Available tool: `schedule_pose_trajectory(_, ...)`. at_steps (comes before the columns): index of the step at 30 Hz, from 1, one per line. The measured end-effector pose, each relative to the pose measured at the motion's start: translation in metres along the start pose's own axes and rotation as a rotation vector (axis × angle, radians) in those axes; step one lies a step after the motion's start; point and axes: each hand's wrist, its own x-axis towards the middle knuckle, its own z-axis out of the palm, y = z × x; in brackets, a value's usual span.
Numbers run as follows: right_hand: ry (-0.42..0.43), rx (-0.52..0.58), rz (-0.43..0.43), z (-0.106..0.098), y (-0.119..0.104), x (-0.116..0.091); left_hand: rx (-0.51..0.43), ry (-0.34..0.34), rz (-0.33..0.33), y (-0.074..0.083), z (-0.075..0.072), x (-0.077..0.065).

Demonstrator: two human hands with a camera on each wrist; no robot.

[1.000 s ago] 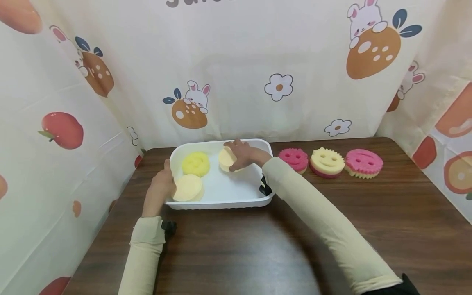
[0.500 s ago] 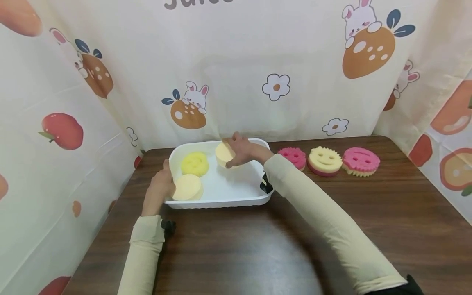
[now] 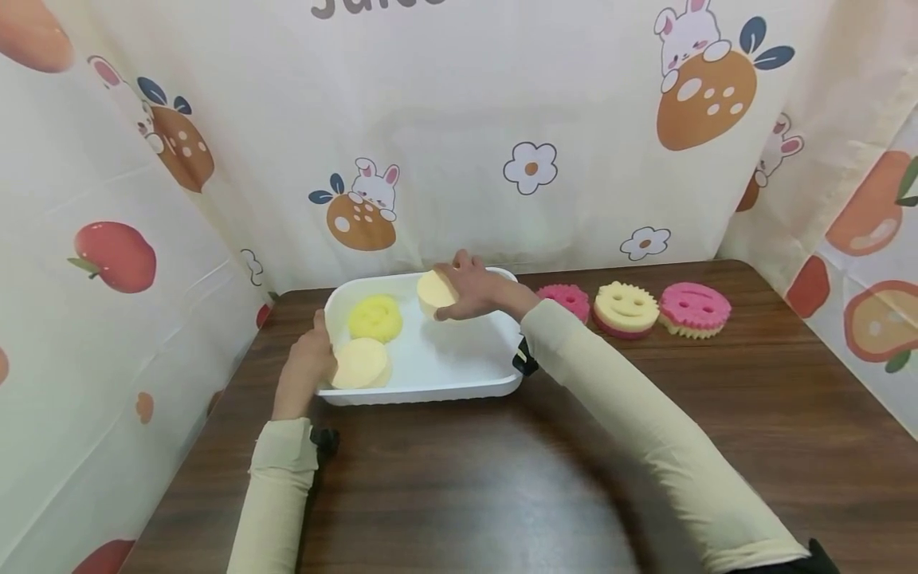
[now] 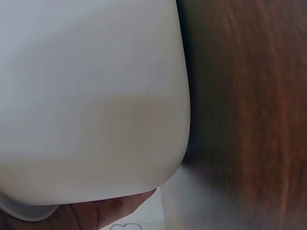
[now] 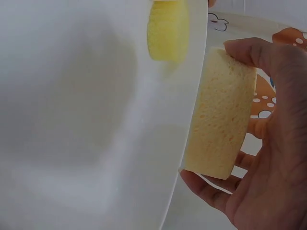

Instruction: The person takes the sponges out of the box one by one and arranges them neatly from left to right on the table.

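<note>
"What's there?"
"A brown table (image 3: 459, 478), bearing a white tray (image 3: 466, 359)."
"The hands?"
"The left hand (image 3: 304, 368) touches the tray's left rim; I can't tell whether its fingers grip. The right hand (image 3: 475, 288) pinches a round cream sponge (image 3: 431, 295) between thumb and fingers, over the tray's far side."

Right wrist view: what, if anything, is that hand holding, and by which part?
A thick, round, pale-yellow sponge; the right hand holds it by its rim, with digits at opposite sides.
</note>
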Motion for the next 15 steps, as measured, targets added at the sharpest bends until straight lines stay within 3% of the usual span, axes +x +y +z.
schedule_pose_trajectory(15,0.043,-0.019,0.042,-0.006,0.015,-0.031,-0.001,-0.006,-0.006,-0.003,0.003,0.004)
